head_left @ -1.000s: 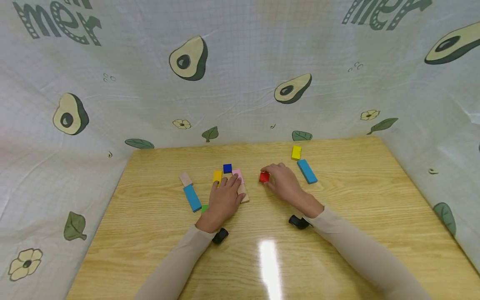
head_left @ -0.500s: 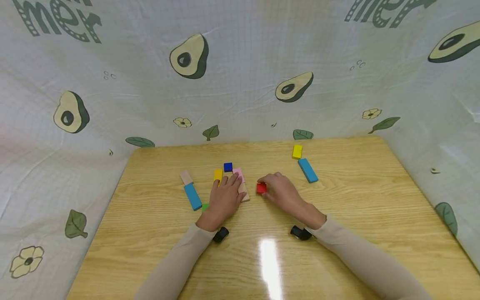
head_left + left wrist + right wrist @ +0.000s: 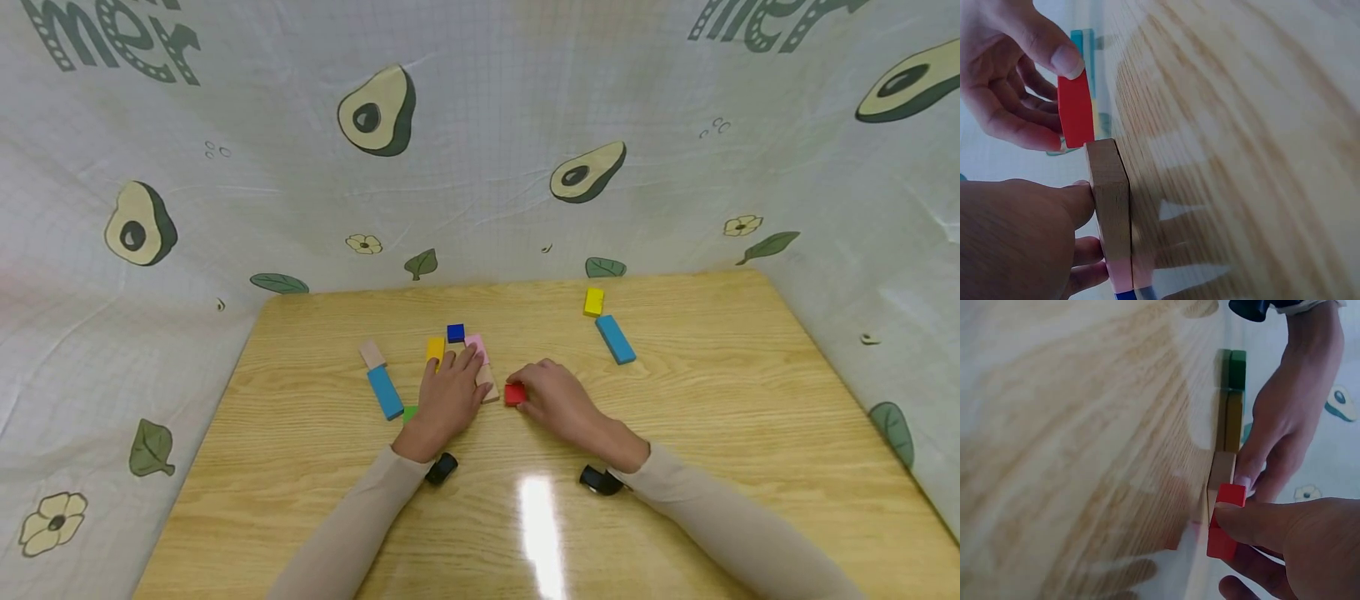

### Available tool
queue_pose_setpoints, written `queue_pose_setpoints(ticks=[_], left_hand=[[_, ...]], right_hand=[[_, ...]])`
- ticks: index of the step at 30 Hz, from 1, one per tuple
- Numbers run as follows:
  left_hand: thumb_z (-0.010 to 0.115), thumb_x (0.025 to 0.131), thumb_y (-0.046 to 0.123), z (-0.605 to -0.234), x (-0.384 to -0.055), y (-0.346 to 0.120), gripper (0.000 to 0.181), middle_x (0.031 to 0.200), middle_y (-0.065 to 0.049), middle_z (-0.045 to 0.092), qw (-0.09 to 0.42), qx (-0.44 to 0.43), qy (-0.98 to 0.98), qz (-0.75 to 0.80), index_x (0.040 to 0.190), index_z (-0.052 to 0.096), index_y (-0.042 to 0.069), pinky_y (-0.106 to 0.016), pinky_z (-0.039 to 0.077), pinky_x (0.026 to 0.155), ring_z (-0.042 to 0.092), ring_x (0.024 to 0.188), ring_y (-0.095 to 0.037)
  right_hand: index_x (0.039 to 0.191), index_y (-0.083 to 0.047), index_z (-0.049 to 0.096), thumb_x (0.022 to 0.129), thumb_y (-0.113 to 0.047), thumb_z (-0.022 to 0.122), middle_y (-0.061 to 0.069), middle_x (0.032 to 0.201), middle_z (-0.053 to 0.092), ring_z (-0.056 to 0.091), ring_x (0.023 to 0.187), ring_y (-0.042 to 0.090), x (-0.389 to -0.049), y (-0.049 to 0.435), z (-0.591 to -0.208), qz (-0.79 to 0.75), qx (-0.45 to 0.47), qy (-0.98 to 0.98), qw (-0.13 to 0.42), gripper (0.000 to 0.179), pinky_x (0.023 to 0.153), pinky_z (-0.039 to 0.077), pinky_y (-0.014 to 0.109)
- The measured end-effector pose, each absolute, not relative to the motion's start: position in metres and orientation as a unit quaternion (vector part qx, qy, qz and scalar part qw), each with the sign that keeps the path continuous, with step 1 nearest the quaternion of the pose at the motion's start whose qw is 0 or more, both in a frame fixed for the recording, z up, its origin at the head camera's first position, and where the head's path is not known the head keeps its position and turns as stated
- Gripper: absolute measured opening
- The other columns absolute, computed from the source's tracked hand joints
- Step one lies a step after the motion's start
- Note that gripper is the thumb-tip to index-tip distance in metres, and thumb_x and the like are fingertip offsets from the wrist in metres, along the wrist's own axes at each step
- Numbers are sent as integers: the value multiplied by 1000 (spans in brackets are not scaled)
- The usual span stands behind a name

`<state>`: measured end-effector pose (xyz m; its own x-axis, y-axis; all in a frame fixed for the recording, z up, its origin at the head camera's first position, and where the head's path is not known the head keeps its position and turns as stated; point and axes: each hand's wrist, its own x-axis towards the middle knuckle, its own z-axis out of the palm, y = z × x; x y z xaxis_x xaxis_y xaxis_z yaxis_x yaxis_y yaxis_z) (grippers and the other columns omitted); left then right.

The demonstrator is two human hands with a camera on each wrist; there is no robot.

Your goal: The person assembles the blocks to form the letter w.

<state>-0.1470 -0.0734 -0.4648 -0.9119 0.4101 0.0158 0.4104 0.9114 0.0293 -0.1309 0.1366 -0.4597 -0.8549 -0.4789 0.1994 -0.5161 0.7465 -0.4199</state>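
Between the thumb and fingers of my right hand (image 3: 558, 398) is a small red block (image 3: 514, 395), pinched just right of a natural wood block (image 3: 487, 385). My left hand (image 3: 448, 393) rests on a group of blocks, fingers spread. Its thumb touches the wood block (image 3: 1110, 200) and two fingertips lie at the pink block (image 3: 1120, 273) behind it. A dark blue block (image 3: 455, 333) and an orange-yellow block (image 3: 435, 348) lie beyond this hand. A green block (image 3: 409, 414) is partly covered by it. In the left wrist view the red block (image 3: 1075, 112) hangs near the wood block's end.
On the left of the table (image 3: 300, 467) lie a light blue block (image 3: 386, 393) and a pale wood block (image 3: 372, 354), end to end. Farther right are a yellow block (image 3: 593, 302) and another light blue block (image 3: 616, 339). A printed cloth (image 3: 480, 167) hangs behind.
My right hand has brought the red block nearer to me and leftward, close to the wood block. The left hand stays in place on the group.
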Motion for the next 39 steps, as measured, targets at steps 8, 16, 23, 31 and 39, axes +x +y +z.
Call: queue_pose_setpoints(ticks=[8,16,23,31,39], left_hand=[[56,110,43,-466,-148,-73,55,162,-7,48,3,-210,-977,-25,156,53,13,-55,40,114,49,139,-34],[55,110,43,-466,-148,-73,55,164,-6,46,-7,-208,-978,-26,156,52,13,-58,39,117,48,141,-35],[53,111,44,-464,-147,-72,55,165,-6,46,-7,-205,-979,-15,157,51,13,-55,40,116,48,142,-34],[55,111,42,-465,-147,-73,55,163,-6,47,1,-210,-978,-15,157,51,14,-53,41,114,49,138,-33],[55,111,42,-465,-146,-74,54,160,-7,50,8,-212,-977,-17,156,52,13,-53,42,112,51,136,-32]], right_hand=[[115,-4,78,84,-4,89,7,109,78,65,98,26,-124,135,-461,240,268,-933,27,33,89,57,44],[116,-4,77,85,-3,88,8,112,77,66,101,25,-122,135,-463,244,289,-926,26,33,90,57,43],[124,-2,73,86,-7,87,10,122,75,66,109,30,-122,146,-458,261,271,-926,28,41,96,56,47],[132,2,69,89,-7,85,22,139,64,58,127,45,-132,190,-459,263,205,-942,47,46,107,48,60],[142,6,59,93,-13,81,36,149,47,45,134,59,-140,241,-460,249,115,-960,53,57,106,39,74]])
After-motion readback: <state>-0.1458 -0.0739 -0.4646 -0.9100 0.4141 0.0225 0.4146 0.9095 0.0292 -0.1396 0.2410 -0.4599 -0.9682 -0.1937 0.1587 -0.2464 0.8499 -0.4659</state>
